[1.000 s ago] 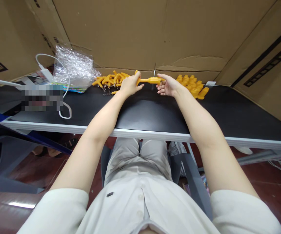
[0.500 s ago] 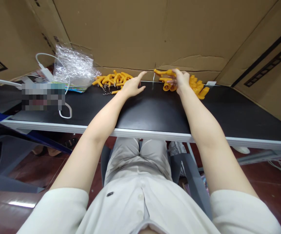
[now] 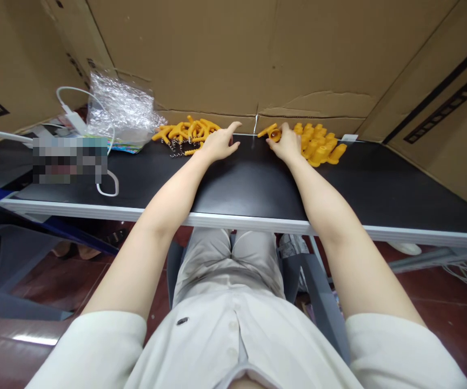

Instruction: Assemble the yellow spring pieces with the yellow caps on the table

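Observation:
My right hand [image 3: 288,145] has its thumb and fingers closed around a yellow hollow plastic piece [image 3: 274,135], whose round open end faces me. A slimmer yellow stick-like piece [image 3: 264,131] juts out left beside it; whether my fingers hold that too is unclear. Right behind the hand, several yellow tube-shaped pieces [image 3: 318,143] stand close together in rows. My left hand [image 3: 219,143] is open and empty, its index finger and thumb stretched apart. Left of it lies a heap of yellow branch-shaped pieces [image 3: 182,129], with small metal coil springs [image 3: 177,147] at its front.
A crumpled clear plastic bag [image 3: 120,105] rests on colourful sheets at the back left of the black tabletop [image 3: 253,189]. White cables [image 3: 109,186] and a blurred-out item lie there too. Cardboard panels [image 3: 201,54] wall the table's rear and sides. A metal strip [image 3: 249,220] edges the front.
My right hand has moved left and slightly down, and its grip has turned. The long yellow piece formerly held out level at the back now appears lower and tilted. My left hand stays almost still.

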The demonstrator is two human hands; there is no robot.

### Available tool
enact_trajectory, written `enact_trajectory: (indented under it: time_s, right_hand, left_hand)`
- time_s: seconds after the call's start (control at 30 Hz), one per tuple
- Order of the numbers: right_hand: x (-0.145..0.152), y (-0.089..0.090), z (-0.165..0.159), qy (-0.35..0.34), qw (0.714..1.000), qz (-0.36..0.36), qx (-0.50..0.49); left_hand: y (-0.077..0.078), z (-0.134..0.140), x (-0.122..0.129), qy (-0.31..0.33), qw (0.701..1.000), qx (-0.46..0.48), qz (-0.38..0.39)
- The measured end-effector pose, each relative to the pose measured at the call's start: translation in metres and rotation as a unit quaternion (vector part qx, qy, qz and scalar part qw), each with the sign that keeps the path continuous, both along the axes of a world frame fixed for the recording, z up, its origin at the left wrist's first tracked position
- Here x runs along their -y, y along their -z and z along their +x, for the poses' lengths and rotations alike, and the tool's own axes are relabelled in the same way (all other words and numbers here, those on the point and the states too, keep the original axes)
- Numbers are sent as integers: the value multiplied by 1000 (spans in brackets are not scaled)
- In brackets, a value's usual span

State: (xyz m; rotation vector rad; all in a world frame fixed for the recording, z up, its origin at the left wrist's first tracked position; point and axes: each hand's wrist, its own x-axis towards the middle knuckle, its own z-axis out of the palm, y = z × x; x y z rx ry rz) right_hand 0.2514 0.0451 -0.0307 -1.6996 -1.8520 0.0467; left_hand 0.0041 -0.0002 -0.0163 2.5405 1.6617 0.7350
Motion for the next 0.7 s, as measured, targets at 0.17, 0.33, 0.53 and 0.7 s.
enact_trajectory:
  time_s: [0.17, 0.33, 0.53, 0.7]
  right_hand:
    - [5, 1, -6, -10, 996, -12, 87]
    - [9, 0, -14, 7, 990, -23, 136]
    - [16, -2, -21, 20, 979, -8, 204]
    - [10, 3, -19, 32, 980, 8, 195]
  left_hand:
    - [4, -3, -4, 7, 1000, 4, 7]
    - [4, -2, -5, 4, 1000, 0, 3]
    - [6, -3, -7, 9, 1000, -8, 8]
    - [5, -2, -6, 6, 1000, -7, 5]
